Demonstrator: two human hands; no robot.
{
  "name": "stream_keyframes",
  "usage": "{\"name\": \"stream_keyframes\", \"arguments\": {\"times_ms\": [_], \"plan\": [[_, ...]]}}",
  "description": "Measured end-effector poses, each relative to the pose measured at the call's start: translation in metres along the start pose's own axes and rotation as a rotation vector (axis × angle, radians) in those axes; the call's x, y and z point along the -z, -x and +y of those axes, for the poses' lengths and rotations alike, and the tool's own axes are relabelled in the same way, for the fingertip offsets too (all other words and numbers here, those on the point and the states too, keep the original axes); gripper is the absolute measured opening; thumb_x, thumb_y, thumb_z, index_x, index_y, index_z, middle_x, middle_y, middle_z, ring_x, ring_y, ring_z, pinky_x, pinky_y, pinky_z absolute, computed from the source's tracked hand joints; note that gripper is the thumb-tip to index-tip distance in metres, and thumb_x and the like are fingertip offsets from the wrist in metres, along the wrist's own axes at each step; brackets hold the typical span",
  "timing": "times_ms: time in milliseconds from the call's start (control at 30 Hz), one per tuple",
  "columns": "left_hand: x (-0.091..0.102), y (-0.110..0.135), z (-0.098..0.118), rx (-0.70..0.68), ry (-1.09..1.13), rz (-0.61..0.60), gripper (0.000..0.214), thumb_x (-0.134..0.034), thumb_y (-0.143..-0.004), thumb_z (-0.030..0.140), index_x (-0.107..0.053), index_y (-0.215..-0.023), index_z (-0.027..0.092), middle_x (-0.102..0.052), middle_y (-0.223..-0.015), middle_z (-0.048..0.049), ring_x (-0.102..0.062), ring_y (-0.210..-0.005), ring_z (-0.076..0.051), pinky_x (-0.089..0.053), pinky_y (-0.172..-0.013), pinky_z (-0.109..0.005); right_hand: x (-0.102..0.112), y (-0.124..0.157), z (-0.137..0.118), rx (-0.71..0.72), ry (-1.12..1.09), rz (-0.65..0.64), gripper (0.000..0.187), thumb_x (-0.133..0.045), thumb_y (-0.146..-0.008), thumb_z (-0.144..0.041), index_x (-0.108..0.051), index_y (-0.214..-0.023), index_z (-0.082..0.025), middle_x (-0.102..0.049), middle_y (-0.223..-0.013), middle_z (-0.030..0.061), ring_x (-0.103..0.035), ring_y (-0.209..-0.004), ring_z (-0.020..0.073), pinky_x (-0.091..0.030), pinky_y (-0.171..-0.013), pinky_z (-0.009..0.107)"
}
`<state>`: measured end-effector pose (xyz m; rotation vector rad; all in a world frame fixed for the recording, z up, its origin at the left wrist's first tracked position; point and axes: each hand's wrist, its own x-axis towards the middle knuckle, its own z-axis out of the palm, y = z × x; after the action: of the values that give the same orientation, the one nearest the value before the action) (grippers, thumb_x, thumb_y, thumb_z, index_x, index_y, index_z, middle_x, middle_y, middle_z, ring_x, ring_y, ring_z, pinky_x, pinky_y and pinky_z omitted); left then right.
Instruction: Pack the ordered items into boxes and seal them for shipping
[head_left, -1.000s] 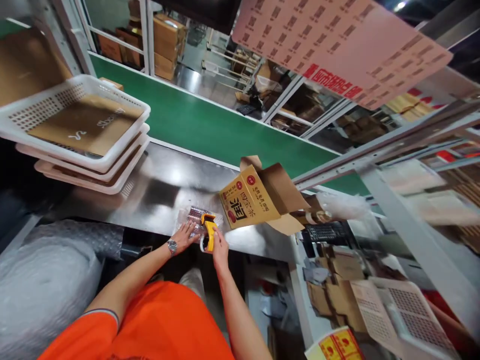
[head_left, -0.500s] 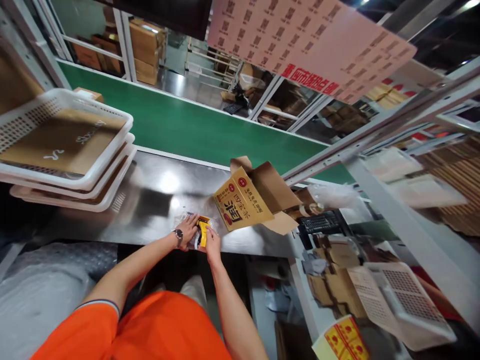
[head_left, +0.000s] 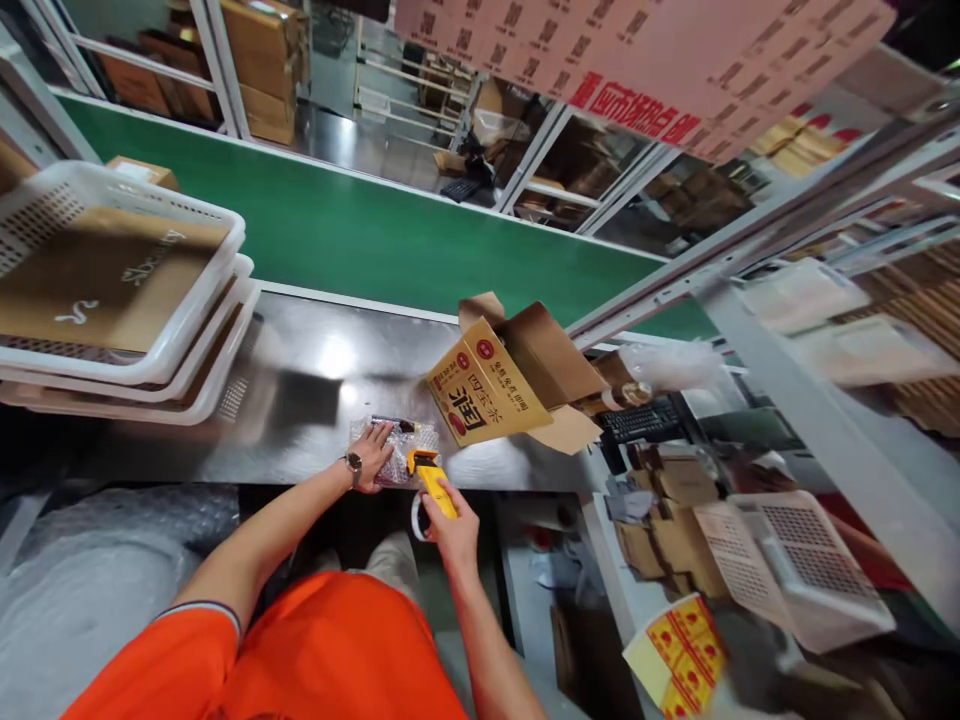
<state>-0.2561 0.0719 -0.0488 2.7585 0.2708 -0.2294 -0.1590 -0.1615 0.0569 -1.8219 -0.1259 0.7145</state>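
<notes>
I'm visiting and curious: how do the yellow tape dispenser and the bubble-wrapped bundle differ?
The tape dispenser is mostly yellow; the bundle looks clear, with something dark inside. The dispenser is gripped in the right hand; the bundle lies on the metal table under the left hand. Each has a hand on it.

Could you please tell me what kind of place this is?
Probably a packing station in a warehouse: the right hand holds a yellow tape dispenser, near an open carton and bubble wrap.

- A shiny metal bench [head_left: 300,345] carried everything here.
- Baskets [head_left: 201,297] stood stacked at its left end.
- A bubble-wrapped bundle [head_left: 400,446] lay at the near edge.
- A carton [head_left: 491,388], flaps open, sat just right of that.
</notes>
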Motion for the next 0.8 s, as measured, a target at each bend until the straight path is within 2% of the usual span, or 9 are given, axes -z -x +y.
{"name": "stream_keyframes", "arguments": {"times_ms": [100,200,267,333,433,533,600,733,800], "plan": [[0.006,-0.001,0.002,0.006,0.021,-0.003,0.097,-0.096,-0.064,0.041,-0.065,-0.148,0.004,-0.019,-0.187,-0.0395,-0.020,-0.174,-0.060,-0.019,-0.139,-0.073,0.043,0.003,-0.033,-0.030,-0.135,0.024,0.089,-0.103,-0.060,-0.057,-0.081,-0.133,-0.012,-0.076,-0.073,-0.0012,-0.050,-0.041,0.0099,-0.047,-0.039,0.027],[0.008,0.000,0.006,0.033,0.026,0.002,0.097,-0.098,-0.063,0.040,-0.066,-0.148,0.005,-0.020,-0.187,-0.0388,-0.019,-0.175,-0.057,-0.017,-0.140,-0.070,0.086,0.005,-0.061,-0.024,-0.377,0.038,0.070,-0.107,-0.060,-0.046,-0.081,-0.119,-0.019,-0.062,-0.062,-0.0102,-0.045,-0.042,0.0054,-0.044,-0.039,0.019],[0.006,0.000,0.013,0.113,0.040,0.020,0.099,-0.099,-0.061,0.037,-0.065,-0.149,0.006,-0.020,-0.187,-0.0393,-0.019,-0.175,-0.057,-0.017,-0.140,-0.071,0.107,0.007,-0.072,-0.084,-0.592,-0.046,0.052,-0.108,-0.062,-0.037,-0.077,-0.101,-0.020,-0.054,-0.059,-0.0129,-0.042,-0.043,0.0023,-0.040,-0.040,0.014],[0.003,-0.004,0.023,0.236,0.073,0.054,0.101,-0.100,-0.063,0.036,-0.063,-0.152,0.005,-0.021,-0.186,-0.0404,-0.019,-0.175,-0.059,-0.016,-0.139,-0.073,0.120,0.009,-0.076,-0.175,-0.809,-0.179,0.043,-0.106,-0.067,-0.030,-0.068,-0.085,-0.019,-0.053,-0.060,-0.0124,-0.042,-0.045,-0.0005,-0.039,-0.042,0.009],[0.002,-0.017,0.043,0.435,0.134,0.117,0.098,-0.096,-0.075,0.041,-0.058,-0.157,0.003,-0.021,-0.185,-0.0416,-0.016,-0.174,-0.062,-0.015,-0.138,-0.075,0.126,0.016,-0.073,-0.290,-1.074,-0.318,0.044,-0.102,-0.074,-0.022,-0.059,-0.077,-0.018,-0.056,-0.062,-0.0114,-0.046,-0.046,-0.0029,-0.040,-0.046,0.004],[0.008,-0.033,0.055,0.600,0.149,0.187,0.089,-0.086,-0.091,0.043,-0.055,-0.161,0.000,-0.018,-0.186,-0.0423,-0.015,-0.172,-0.066,-0.016,-0.135,-0.078,0.123,0.027,-0.069,-0.359,-1.242,-0.339,0.038,-0.100,-0.076,-0.017,-0.062,-0.083,-0.016,-0.058,-0.064,-0.0108,-0.050,-0.047,-0.0027,-0.041,-0.047,0.002],[0.018,-0.043,0.055,0.674,0.145,0.233,0.086,-0.082,-0.096,0.043,-0.053,-0.164,-0.002,-0.014,-0.186,-0.0427,-0.015,-0.170,-0.069,-0.017,-0.132,-0.081,0.121,0.034,-0.067,-0.349,-1.286,-0.321,0.033,-0.098,-0.077,-0.017,-0.067,-0.090,-0.016,-0.059,-0.065,-0.0104,-0.053,-0.049,-0.0010,-0.044,-0.048,0.004],[0.048,-0.051,0.051,0.683,0.143,0.259,0.097,-0.090,-0.089,0.050,-0.055,-0.164,0.000,-0.021,-0.186,-0.0414,-0.010,-0.172,-0.067,-0.016,-0.132,-0.084,0.122,0.037,-0.062,-0.222,-1.229,-0.256,0.024,-0.093,-0.081,-0.021,-0.072,-0.093,-0.018,-0.062,-0.065,-0.0087,-0.058,-0.053,0.0052,-0.052,-0.051,0.012],[0.061,-0.046,0.065,0.609,0.227,0.324,0.086,-0.087,-0.090,0.053,-0.064,-0.156,0.003,-0.030,-0.185,-0.0375,-0.009,-0.175,-0.061,-0.015,-0.137,-0.079,0.125,0.032,-0.053,-0.174,-1.144,-0.186,0.024,-0.094,-0.078,-0.025,-0.075,-0.092,-0.018,-0.068,-0.068,-0.0057,-0.065,-0.059,0.0084,-0.058,-0.057,0.016]]}}
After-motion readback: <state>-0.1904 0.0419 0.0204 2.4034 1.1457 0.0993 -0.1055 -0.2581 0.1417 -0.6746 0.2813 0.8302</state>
